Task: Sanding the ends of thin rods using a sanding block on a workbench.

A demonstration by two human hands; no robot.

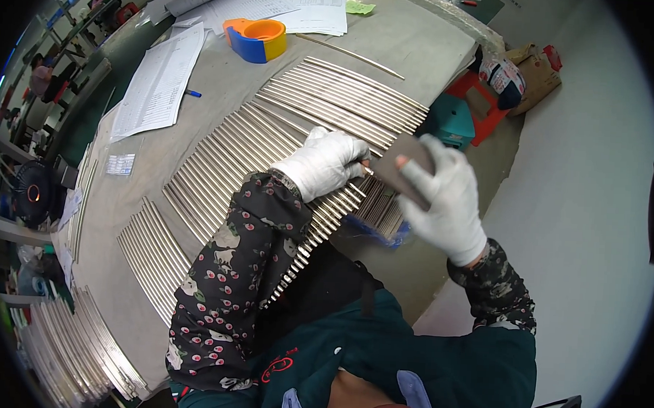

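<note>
Many slim silvery metal rods point(223, 152) lie side by side in rows across the table. My left hand point(321, 164), in a white glove with bare fingertips, is over the middle row, its fingers closed round the end of a metal rod point(369, 172). Beside it, my right hand point(448, 198), gloved the same way, grips a brown-grey sanding block point(401, 167), thumb across its face. The block is at the rod's end; whether they touch is hard to tell. A second row of rods point(339, 95) lies beyond my hands, and a smaller group point(150, 251) sits to the left.
An orange-and-blue tape dispenser point(257, 39), paper sheets point(161, 80) and a blue pen point(193, 93) lie farther back. Below the table edge, more rods stand in a blue-lined container point(381, 210). Red and teal stools point(451, 122) stand right, near a white wall point(583, 179).
</note>
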